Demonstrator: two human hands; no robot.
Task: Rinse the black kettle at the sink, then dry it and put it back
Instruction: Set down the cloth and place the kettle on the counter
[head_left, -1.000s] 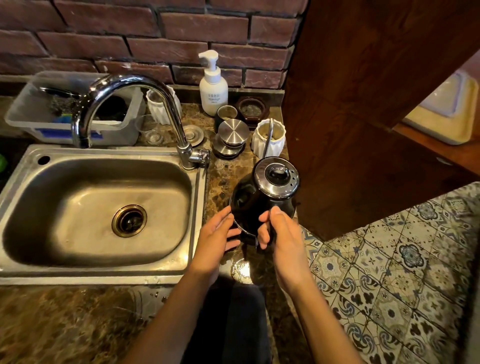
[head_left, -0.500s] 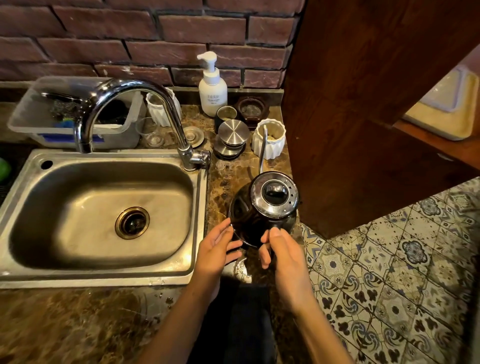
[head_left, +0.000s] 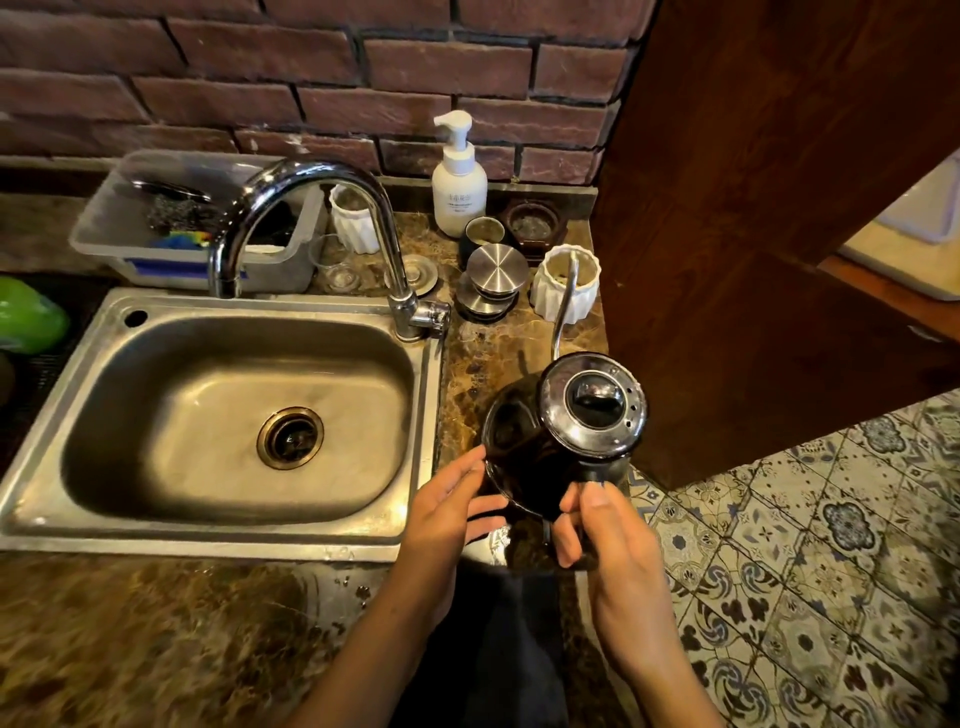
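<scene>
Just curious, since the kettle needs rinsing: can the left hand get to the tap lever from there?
Probably yes. The left hand only touches the kettle with loose fingers. The tap lever stands straight ahead of it by the sink rim, with only open countertop between.

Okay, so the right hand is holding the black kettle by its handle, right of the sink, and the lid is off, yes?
Not quite: the lid is on the black kettle, as the head view shows. The right hand does hold its handle, right of the sink.
</scene>
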